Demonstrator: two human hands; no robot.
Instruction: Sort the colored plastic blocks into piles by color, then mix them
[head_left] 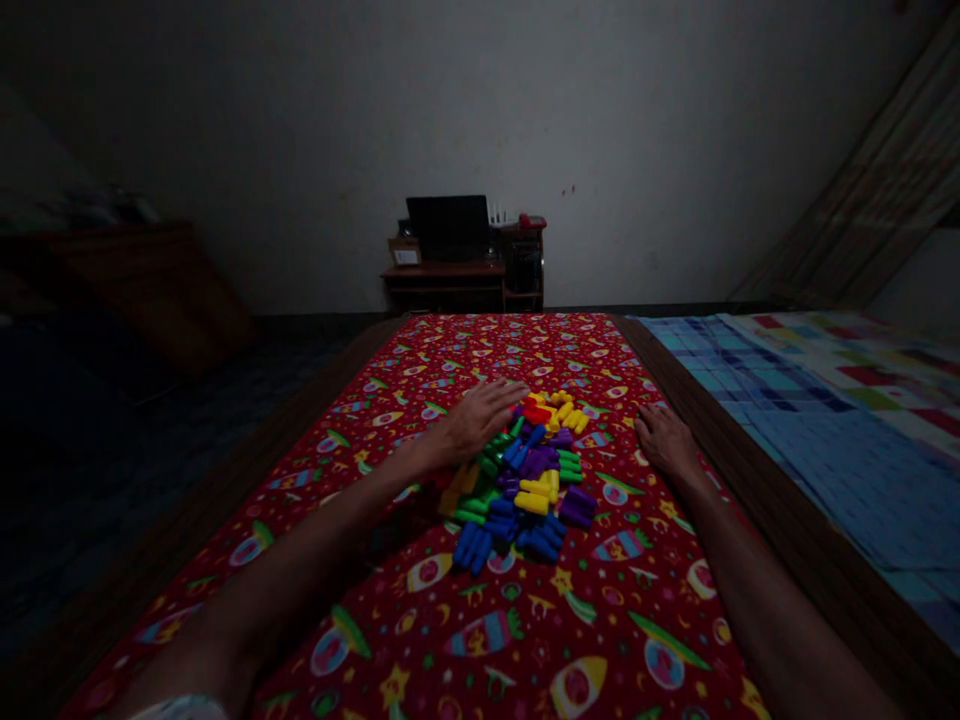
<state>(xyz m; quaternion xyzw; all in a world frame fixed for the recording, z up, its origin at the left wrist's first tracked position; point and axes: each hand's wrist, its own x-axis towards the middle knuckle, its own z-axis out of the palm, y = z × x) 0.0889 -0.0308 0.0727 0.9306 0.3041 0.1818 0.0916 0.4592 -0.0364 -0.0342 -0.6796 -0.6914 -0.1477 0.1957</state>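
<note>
A loose heap of plastic toy pieces (538, 461) in blue, green, yellow, purple, red and orange lies on a red cloth (480, 635) printed with rockets and stars. Over the heap's left edge is my left hand (480, 418), palm down with fingers stretched to the right; whether it touches the pieces I cannot tell. It hides part of the heap. My right hand (666, 440) rests flat near the cloth's right edge, apart from the pieces, with nothing in it. A blue piece (473, 547) and a purple piece (577, 506) lie at the heap's near and right sides.
Beyond the cloth's far end, a desk (442, 270) with a dark monitor (448, 228) stands against the wall. On the right is blue checked bedding (750, 430). A wooden cabinet (142, 290) stands in shadow at the left.
</note>
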